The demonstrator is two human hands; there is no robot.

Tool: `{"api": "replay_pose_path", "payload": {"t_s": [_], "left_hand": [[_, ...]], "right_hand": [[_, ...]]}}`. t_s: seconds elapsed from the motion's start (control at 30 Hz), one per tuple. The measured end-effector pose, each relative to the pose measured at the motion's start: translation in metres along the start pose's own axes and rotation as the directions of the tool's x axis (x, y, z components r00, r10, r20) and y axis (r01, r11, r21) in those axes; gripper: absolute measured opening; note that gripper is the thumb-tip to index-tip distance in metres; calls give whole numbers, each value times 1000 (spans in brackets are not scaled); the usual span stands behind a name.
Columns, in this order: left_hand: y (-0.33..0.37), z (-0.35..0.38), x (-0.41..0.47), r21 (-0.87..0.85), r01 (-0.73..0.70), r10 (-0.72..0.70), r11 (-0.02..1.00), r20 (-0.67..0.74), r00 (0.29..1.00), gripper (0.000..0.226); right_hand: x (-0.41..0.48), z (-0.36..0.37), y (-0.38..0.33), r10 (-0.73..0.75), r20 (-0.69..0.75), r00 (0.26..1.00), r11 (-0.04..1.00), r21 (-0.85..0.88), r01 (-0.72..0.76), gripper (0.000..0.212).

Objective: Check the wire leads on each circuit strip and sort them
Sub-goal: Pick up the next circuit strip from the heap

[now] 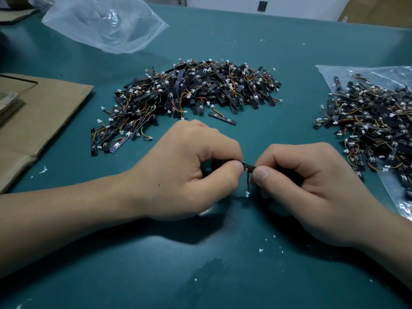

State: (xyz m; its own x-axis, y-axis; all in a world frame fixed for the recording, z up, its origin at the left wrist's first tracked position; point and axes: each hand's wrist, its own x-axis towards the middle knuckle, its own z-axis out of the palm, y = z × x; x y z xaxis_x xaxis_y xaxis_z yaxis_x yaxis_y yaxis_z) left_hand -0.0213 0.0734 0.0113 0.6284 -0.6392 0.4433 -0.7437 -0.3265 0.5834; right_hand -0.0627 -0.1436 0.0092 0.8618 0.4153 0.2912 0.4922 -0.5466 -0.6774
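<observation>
A small black circuit strip (248,167) is held between both hands near the middle of the teal table. My left hand (185,172) pinches its left end and my right hand (312,188) pinches its right end. Its thin coloured wire leads (247,181) hang down to a white connector (247,193). A large pile of black strips with wires (189,92) lies beyond my hands. A second pile of strips (374,128) rests on a clear plastic bag at the right edge.
A crumpled clear plastic bag (104,23) lies at the back left. Flat brown cardboard (38,121) covers the left side of the teal table (223,264). White specks are scattered on the mat near the front.
</observation>
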Motion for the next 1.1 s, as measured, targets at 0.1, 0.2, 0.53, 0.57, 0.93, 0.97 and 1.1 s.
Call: {"api": "replay_pose_path", "payload": {"t_s": [0.1, 0.2, 0.53, 0.57, 0.93, 0.97, 1.1], "left_hand": [[-1, 1, 0, 5, -7, 7, 1000, -1, 1000, 32], [-1, -1, -1, -14, -9, 8, 1000, -10, 1000, 33], [-1, -1, -4, -25, -64, 65, 998, 9, 998, 29], [0, -2, -4, -14, -58, 58, 998, -1, 998, 29], [-7, 9, 3, 497, 347, -407, 795, 13, 913, 69], [-7, 11, 3, 549, 321, -413, 771, 49, 909, 69], [-3, 10, 1, 548, 236, -306, 803, 39, 951, 51]], "right_hand": [[0, 0, 1, -7, -7, 1000, 1000, -11, 7, 24], [0, 1, 2, -4, 1, 1000, 999, -36, 4, 23], [2, 0, -2, -54, 152, 987, 995, -69, 66, 25], [2, 0, -2, -58, 166, 984, 992, -100, 75, 30], [3, 0, 12, 185, -334, 924, 930, 364, -55, 22], [3, 1, 12, 162, -314, 936, 951, 304, -62, 23], [0, 3, 7, 102, -250, 963, 982, 183, -57, 22]]}}
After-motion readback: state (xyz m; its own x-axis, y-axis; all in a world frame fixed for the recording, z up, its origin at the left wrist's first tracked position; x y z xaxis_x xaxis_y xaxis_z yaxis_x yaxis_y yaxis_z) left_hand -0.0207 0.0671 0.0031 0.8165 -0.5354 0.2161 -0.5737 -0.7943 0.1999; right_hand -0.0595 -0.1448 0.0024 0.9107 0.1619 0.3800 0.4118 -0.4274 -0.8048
